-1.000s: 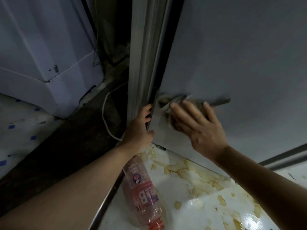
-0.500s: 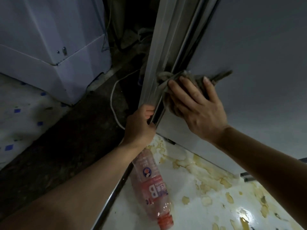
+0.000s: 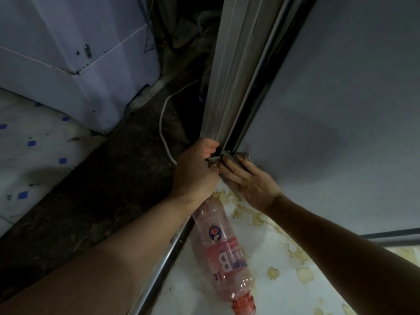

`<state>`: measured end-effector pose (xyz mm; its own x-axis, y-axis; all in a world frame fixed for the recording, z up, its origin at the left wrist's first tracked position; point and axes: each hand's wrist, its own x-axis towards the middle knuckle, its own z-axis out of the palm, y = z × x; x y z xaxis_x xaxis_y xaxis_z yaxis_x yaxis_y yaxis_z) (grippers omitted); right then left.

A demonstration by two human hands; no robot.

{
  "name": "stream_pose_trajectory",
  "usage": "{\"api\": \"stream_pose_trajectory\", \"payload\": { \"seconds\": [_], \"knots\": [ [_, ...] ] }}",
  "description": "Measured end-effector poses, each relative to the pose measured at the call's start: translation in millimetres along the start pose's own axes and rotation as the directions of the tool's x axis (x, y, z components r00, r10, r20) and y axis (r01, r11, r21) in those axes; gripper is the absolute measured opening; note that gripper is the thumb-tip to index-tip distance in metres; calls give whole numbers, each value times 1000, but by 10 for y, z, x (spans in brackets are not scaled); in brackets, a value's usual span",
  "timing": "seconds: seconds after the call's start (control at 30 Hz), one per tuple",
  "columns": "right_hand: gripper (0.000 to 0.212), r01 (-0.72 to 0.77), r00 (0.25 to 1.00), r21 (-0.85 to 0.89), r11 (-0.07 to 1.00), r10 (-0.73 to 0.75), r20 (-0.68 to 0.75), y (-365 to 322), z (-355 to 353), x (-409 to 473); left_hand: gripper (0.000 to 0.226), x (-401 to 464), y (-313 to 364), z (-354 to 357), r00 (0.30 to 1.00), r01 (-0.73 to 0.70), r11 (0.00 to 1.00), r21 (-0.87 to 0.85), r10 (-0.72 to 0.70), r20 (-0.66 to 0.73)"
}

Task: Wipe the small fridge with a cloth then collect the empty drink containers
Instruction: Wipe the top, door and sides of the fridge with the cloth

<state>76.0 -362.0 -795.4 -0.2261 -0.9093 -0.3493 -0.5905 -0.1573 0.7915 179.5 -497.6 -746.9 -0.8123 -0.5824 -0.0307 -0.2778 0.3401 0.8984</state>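
Observation:
The small fridge's pale side panel (image 3: 341,98) fills the right of the view. My right hand (image 3: 247,180) lies flat on a grey cloth (image 3: 244,155), pressing it against the panel's lower left corner; most of the cloth is hidden under the fingers. My left hand (image 3: 195,171) grips the bottom of the ribbed grey door edge (image 3: 229,76) just beside it, fingers curled round the edge. An empty clear plastic bottle (image 3: 221,253) with a pink label and red cap lies on its side on the stained white surface (image 3: 284,287) below both hands.
A white appliance (image 3: 75,48) stands at the upper left on a tiled floor with blue squares. A dark strip of floor (image 3: 102,189) with a white cable (image 3: 163,123) runs between it and the fridge. A metal rail (image 3: 163,267) edges the stained surface.
My right hand has slid the cloth down the panel to its lower corner, close to my left hand. The view has shifted, showing more of the bottle. My left hand keeps its grip.

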Motion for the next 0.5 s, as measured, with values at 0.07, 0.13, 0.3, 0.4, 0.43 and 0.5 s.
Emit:
{"api": "stream_pose_trajectory", "payload": {
  "seconds": [0.07, 0.13, 0.3, 0.4, 0.43, 0.5],
  "knots": [
    [63, 19, 1000, 24, 1000, -19, 19, -10, -24, 29, 44, -5, -6, 1, 1000, -8, 1000, 20, 8, 16],
    [64, 44, 999, 52, 998, -45, 28, -9, -73, -30, 46, -35, 6, 20, 999, -10, 999, 42, 8, 31],
    [71, -199, 953, 95, 975, 215, -212, 361, -85, -501, 44, 16, 138, 110, 998, -61, 998, 34, 61, 7],
    [63, -347, 797, 255, 902, 427, -427, 569, -26, -761, 54, 65, 172, 206, 999, -51, 997, 52, 51, 0],
    [61, -379, 767, 285, 880, 471, -436, 566, 14, -818, 60, 63, 170, 255, 999, -38, 998, 58, 37, 25],
    [60, -388, 797, 240, 890, 455, -398, 446, 126, -872, 72, 39, 163, 355, 996, -26, 998, 56, 20, 91]
  ]
}}
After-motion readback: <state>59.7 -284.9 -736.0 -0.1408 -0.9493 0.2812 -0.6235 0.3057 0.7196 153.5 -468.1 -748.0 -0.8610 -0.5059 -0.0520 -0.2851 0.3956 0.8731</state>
